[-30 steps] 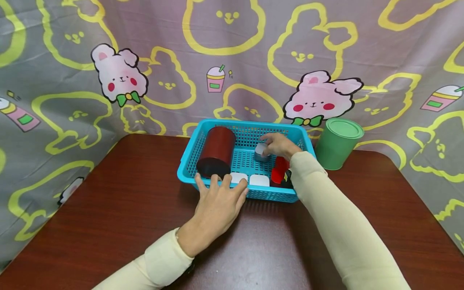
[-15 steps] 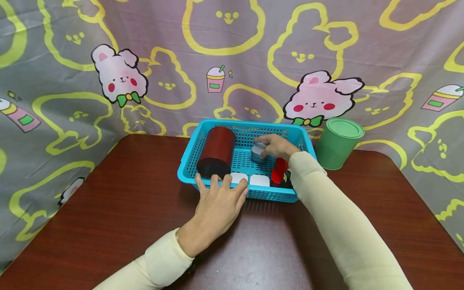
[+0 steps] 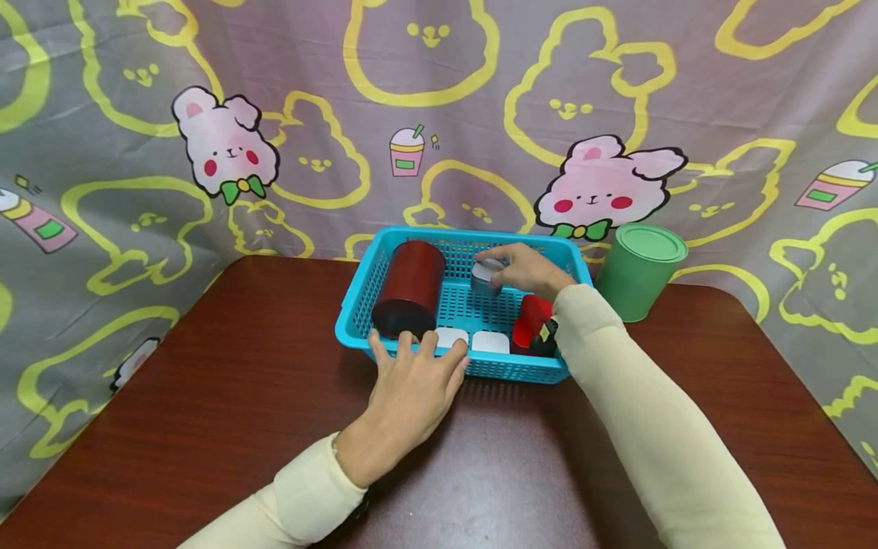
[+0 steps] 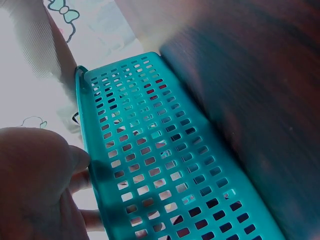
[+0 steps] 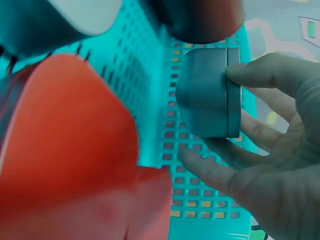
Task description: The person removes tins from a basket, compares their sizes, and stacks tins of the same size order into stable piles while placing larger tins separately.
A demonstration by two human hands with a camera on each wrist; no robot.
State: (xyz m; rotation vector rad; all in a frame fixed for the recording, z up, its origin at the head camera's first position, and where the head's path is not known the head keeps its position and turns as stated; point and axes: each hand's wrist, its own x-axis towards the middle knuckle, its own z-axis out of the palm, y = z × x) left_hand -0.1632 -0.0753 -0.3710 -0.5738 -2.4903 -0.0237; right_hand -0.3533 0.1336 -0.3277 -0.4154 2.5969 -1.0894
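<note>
A blue plastic basket (image 3: 473,371) sits on the table, its front rim held by my left hand (image 3: 405,396). In the left wrist view that hand (image 4: 40,185) has its thumb on one side of the rim and fingers on the other. My right hand (image 3: 527,271) reaches inside and pinches a small grey lidded tin (image 3: 485,278) near the back wall. The right wrist view shows the tin (image 5: 207,95) on its side in that view, thumb and fingers at its lid.
In the basket lie a dark red canister (image 3: 411,286), two white-topped pieces (image 3: 490,342) along the front wall and a red object (image 3: 528,324) with a black part at the right. A green lidded can (image 3: 641,271) stands right of the basket. A patterned curtain (image 3: 302,221) hangs behind.
My right hand has shifted the grey tin a little left and back within the basket. The left hand has stayed on the rim.
</note>
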